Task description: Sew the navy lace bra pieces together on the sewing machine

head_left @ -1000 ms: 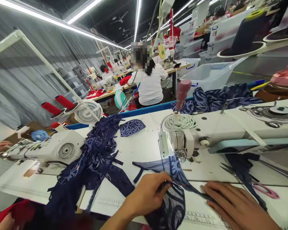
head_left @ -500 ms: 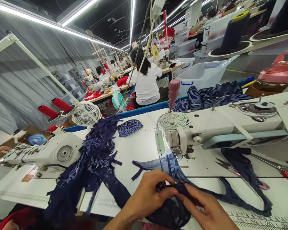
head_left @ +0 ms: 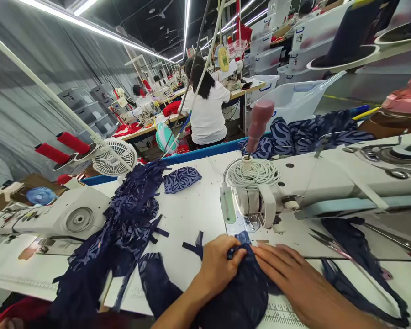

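My left hand [head_left: 221, 262] is closed in a pinch on the upper edge of a dark navy garment piece [head_left: 245, 292], which hangs down towards the table's front edge. My right hand [head_left: 287, 278] lies with its fingers stretched out against the right side of the same fabric; its thumb is hidden. Just beyond both hands is the needle area of a white sewing machine [head_left: 256, 201], where a lit metal plate shows. Navy strap ends [head_left: 195, 246] stick out left of my left hand.
Scissors [head_left: 339, 244] lie on more navy fabric [head_left: 349, 242] at the right. A heap of navy pieces [head_left: 123, 228] spreads at the left beside a second sewing machine [head_left: 71, 217]. A patterned piece [head_left: 181, 179] lies behind. A pink-handled tool [head_left: 260, 119] stands on the machine.
Both hands have moved the navy garment piece forward and left, nearer the machine's needle. My right hand has gone from pinching to lying with fingers stretched out. The view has shifted slightly.
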`<action>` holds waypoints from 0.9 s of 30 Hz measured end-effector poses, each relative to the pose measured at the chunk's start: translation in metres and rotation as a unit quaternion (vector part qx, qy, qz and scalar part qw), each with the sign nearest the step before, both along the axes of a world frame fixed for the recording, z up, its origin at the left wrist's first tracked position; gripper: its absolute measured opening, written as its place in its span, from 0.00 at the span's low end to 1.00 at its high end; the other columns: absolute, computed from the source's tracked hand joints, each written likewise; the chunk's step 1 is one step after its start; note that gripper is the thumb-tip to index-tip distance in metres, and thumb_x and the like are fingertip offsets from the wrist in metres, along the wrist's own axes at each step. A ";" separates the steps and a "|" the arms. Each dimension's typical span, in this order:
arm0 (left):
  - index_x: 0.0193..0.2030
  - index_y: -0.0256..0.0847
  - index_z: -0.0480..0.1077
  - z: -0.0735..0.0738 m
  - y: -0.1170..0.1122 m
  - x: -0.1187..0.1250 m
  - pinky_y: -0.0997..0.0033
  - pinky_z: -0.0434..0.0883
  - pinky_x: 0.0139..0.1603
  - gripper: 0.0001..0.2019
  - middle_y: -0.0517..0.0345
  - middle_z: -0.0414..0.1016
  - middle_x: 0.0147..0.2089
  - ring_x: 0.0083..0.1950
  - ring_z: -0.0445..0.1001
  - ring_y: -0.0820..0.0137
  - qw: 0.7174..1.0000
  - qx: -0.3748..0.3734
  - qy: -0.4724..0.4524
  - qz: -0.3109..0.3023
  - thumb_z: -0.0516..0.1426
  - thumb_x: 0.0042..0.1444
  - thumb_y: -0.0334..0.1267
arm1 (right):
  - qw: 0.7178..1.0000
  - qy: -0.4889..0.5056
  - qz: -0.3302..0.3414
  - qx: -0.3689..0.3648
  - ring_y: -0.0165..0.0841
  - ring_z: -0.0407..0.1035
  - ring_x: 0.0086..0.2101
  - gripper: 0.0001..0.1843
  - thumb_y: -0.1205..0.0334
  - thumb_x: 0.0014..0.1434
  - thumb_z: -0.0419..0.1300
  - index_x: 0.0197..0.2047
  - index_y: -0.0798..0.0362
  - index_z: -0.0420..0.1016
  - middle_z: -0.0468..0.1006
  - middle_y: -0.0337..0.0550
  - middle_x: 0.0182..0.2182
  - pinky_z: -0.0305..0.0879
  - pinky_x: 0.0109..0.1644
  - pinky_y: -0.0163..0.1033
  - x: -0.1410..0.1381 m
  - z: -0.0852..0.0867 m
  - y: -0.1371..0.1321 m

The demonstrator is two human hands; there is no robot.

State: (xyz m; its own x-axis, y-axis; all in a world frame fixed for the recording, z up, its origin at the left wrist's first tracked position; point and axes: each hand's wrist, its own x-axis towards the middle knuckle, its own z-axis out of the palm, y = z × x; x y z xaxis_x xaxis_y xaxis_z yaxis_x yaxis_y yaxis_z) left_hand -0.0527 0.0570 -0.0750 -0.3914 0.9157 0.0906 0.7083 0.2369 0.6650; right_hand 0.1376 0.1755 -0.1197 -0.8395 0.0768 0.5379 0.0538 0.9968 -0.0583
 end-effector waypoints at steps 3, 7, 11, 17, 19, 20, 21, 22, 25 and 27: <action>0.36 0.42 0.77 0.009 -0.009 0.003 0.73 0.66 0.37 0.04 0.59 0.77 0.34 0.35 0.73 0.69 0.999 0.022 -0.027 0.006 0.61 0.61 0.36 | 1.000 0.013 0.002 0.005 0.39 0.65 0.58 0.34 0.74 0.41 0.53 0.54 0.55 0.75 0.78 0.45 0.56 0.54 0.61 0.48 0.001 0.002 -0.010; 0.36 0.44 0.77 0.020 0.012 -0.006 0.71 0.66 0.39 0.03 0.60 0.79 0.35 0.37 0.75 0.68 1.000 -0.023 0.015 -0.007 0.62 0.60 0.37 | 1.000 0.019 -0.004 -0.010 0.38 0.67 0.56 0.28 0.74 0.41 0.53 0.46 0.53 0.77 0.81 0.45 0.51 0.53 0.63 0.47 -0.004 0.010 -0.011; 0.36 0.46 0.78 0.019 0.031 -0.016 0.70 0.65 0.38 0.03 0.62 0.79 0.32 0.34 0.75 0.67 0.995 -0.096 0.036 0.001 0.63 0.58 0.40 | 1.000 0.010 -0.005 -0.025 0.38 0.66 0.57 0.29 0.74 0.44 0.53 0.50 0.53 0.76 0.79 0.45 0.54 0.52 0.65 0.47 -0.002 0.010 -0.009; 0.34 0.45 0.78 0.019 0.034 -0.018 0.71 0.63 0.36 0.05 0.63 0.78 0.29 0.32 0.73 0.68 0.993 -0.115 0.031 0.014 0.62 0.58 0.41 | 0.999 -0.001 -0.006 -0.049 0.37 0.65 0.58 0.30 0.74 0.46 0.53 0.54 0.52 0.75 0.79 0.43 0.55 0.51 0.65 0.47 0.001 0.010 -0.011; 0.34 0.45 0.77 0.021 0.035 -0.017 0.71 0.62 0.35 0.04 0.64 0.78 0.30 0.32 0.73 0.68 0.992 -0.120 0.028 0.016 0.62 0.58 0.40 | 0.999 0.001 -0.009 -0.050 0.37 0.66 0.58 0.30 0.74 0.45 0.53 0.53 0.53 0.75 0.79 0.43 0.55 0.52 0.65 0.48 0.000 0.011 -0.012; 0.34 0.45 0.77 0.022 0.036 -0.017 0.71 0.62 0.35 0.04 0.64 0.78 0.30 0.32 0.73 0.68 0.992 -0.121 0.027 0.016 0.61 0.58 0.40 | 0.999 0.001 -0.011 -0.048 0.37 0.66 0.57 0.31 0.74 0.45 0.53 0.53 0.53 0.75 0.79 0.44 0.55 0.52 0.65 0.48 0.000 0.012 -0.012; 0.34 0.45 0.77 0.022 0.036 -0.017 0.71 0.62 0.35 0.04 0.64 0.78 0.30 0.32 0.72 0.69 0.992 -0.123 0.026 0.016 0.61 0.58 0.39 | 0.999 0.005 -0.013 -0.045 0.38 0.67 0.57 0.31 0.74 0.44 0.53 0.53 0.53 0.75 0.79 0.44 0.54 0.53 0.64 0.48 0.000 0.013 -0.012; 0.33 0.44 0.76 0.023 0.037 -0.017 0.72 0.62 0.35 0.04 0.64 0.78 0.30 0.32 0.72 0.69 0.992 -0.125 0.026 0.016 0.61 0.57 0.39 | 0.999 0.011 -0.011 -0.044 0.38 0.67 0.57 0.31 0.74 0.44 0.52 0.53 0.53 0.75 0.79 0.44 0.54 0.54 0.64 0.48 0.001 0.014 -0.011; 0.33 0.44 0.75 0.024 0.037 -0.018 0.72 0.61 0.35 0.03 0.64 0.77 0.30 0.33 0.72 0.70 0.991 -0.130 0.026 0.012 0.61 0.57 0.37 | 0.998 0.006 0.018 -0.055 0.36 0.66 0.57 0.34 0.77 0.46 0.50 0.57 0.53 0.72 0.78 0.44 0.56 0.56 0.63 0.45 0.003 0.019 -0.002; 0.34 0.44 0.75 0.025 0.037 -0.019 0.73 0.61 0.34 0.03 0.65 0.76 0.30 0.32 0.71 0.70 0.991 -0.134 0.027 0.008 0.61 0.57 0.38 | 0.998 -0.006 0.021 -0.063 0.35 0.68 0.56 0.36 0.79 0.50 0.48 0.61 0.53 0.69 0.78 0.44 0.56 0.59 0.61 0.44 0.001 0.023 0.009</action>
